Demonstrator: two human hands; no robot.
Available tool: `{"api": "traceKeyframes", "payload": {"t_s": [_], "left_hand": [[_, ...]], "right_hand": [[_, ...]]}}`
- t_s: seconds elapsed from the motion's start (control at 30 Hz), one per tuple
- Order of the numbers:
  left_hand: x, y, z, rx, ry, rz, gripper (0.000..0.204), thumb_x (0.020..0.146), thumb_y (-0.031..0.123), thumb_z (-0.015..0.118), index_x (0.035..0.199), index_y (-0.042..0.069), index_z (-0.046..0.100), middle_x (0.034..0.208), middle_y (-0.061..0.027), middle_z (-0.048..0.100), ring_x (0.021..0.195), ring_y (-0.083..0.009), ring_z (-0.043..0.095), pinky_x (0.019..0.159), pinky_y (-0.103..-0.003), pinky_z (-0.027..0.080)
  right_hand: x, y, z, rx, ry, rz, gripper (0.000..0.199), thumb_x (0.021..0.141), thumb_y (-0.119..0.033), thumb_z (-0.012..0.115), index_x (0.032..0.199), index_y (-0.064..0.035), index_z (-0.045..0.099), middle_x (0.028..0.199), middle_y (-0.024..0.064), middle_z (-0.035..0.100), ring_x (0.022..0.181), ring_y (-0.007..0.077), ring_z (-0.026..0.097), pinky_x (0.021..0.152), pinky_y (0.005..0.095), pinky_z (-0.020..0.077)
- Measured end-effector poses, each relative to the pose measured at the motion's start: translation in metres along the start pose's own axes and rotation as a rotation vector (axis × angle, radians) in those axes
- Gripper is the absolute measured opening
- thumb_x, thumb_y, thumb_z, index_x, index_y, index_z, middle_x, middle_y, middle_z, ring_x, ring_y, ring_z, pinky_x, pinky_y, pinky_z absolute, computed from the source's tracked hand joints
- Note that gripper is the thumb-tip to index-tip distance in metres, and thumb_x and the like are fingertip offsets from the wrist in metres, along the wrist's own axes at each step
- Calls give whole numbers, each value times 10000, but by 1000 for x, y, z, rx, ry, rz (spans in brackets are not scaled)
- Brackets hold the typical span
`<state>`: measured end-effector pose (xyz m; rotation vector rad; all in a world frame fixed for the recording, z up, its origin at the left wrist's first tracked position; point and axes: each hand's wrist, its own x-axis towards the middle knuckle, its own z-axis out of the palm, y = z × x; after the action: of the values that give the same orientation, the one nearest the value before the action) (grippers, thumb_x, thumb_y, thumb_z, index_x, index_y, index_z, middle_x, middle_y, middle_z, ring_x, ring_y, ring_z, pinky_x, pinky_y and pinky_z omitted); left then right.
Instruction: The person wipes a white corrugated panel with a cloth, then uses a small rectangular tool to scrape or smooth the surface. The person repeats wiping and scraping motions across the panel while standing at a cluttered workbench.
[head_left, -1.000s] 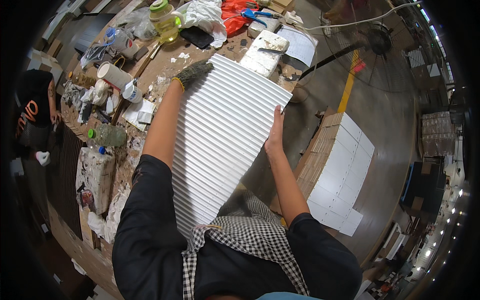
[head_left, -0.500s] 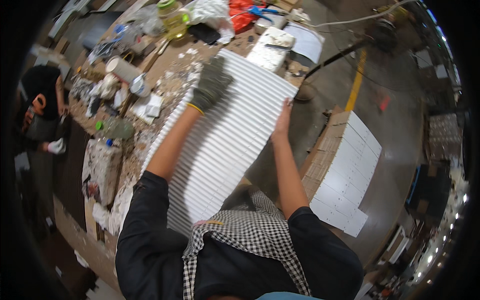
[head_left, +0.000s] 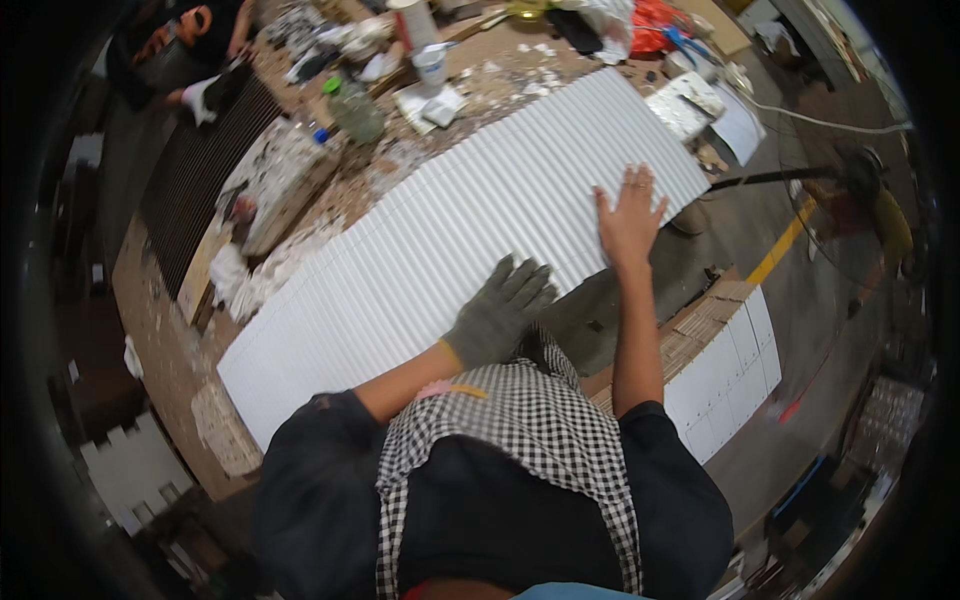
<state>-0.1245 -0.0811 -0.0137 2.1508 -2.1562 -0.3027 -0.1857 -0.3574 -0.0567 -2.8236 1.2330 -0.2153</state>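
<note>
A long white panel with ridges (head_left: 440,230) lies across the workbench in front of me, slanting from lower left to upper right. My left hand (head_left: 500,312), in a grey-green glove with a yellow cuff, rests on its near edge, fingers stretched out. Farther right, my bare right hand (head_left: 631,222) lies flat near the panel's right end with its fingers spread. Neither hand grips anything.
Beyond the panel stand a green-capped bottle (head_left: 354,110), a white cup (head_left: 431,66) and a speckled white block (head_left: 275,185). A dark ribbed panel (head_left: 205,180) lies at left, near a co-worker's gloved hand (head_left: 200,98). White boards (head_left: 722,375) are stacked at right.
My left hand has moved from the panel's far edge to its near edge. My right hand has shifted from the right edge onto the ridges. More of the panel shows now.
</note>
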Motion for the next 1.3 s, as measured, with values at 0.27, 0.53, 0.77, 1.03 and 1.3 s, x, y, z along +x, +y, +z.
{"api": "traceKeyframes", "payload": {"t_s": [0.27, 0.53, 0.77, 1.03, 1.3], "left_hand": [[-113, 6, -4, -297, 261, -229, 666, 994, 457, 528, 1533, 85, 412, 1674, -146, 262, 1577, -322, 131, 1292, -517, -26], [-310, 22, 22, -62, 90, -570, 905, 926, 625, 558, 1563, 26, 322, 1689, -196, 141, 1582, -354, 10, 1280, -558, -35], [-337, 19, 40, 67, 216, -342, 925, 927, 680, 530, 1540, 5, 373, 1681, -230, 135, 1579, -373, -51, 1264, -574, -82], [-428, 15, 41, 67, 318, -528, 870, 920, 512, 642, 1582, 49, 320, 1680, -193, 208, 1578, -361, 95, 1282, -559, 18], [-527, 68, 36, 152, 394, -788, 785, 929, 362, 708, 1562, 41, 374, 1655, -216, 271, 1556, -403, 173, 1265, -567, 105]], "right_hand": [[-97, -31, -13, 981, 514, 290, 724, 1086, -452, 439, 1600, 2, 208, 1691, 201, 119, 1559, 316, 169, 1271, 429, 117], [-236, -165, 17, 1852, 28, 551, 810, 1063, -625, 301, 1646, -99, 105, 1714, 130, 80, 1568, 274, 145, 1270, 441, 148], [-276, -203, 7, 1695, 245, 758, 931, 1029, -696, 311, 1642, -47, 47, 1723, 122, 17, 1578, 287, 86, 1273, 409, 74], [-315, -273, 25, 1587, 156, 800, 882, 1058, -640, 312, 1634, -19, 66, 1722, 122, 20, 1578, 237, 68, 1274, 373, 65], [-327, -301, 34, 1602, 92, 840, 1033, 988, -760, 297, 1625, -42, -86, 1688, 178, -192, 1577, 340, -78, 1276, 488, 15]]}}
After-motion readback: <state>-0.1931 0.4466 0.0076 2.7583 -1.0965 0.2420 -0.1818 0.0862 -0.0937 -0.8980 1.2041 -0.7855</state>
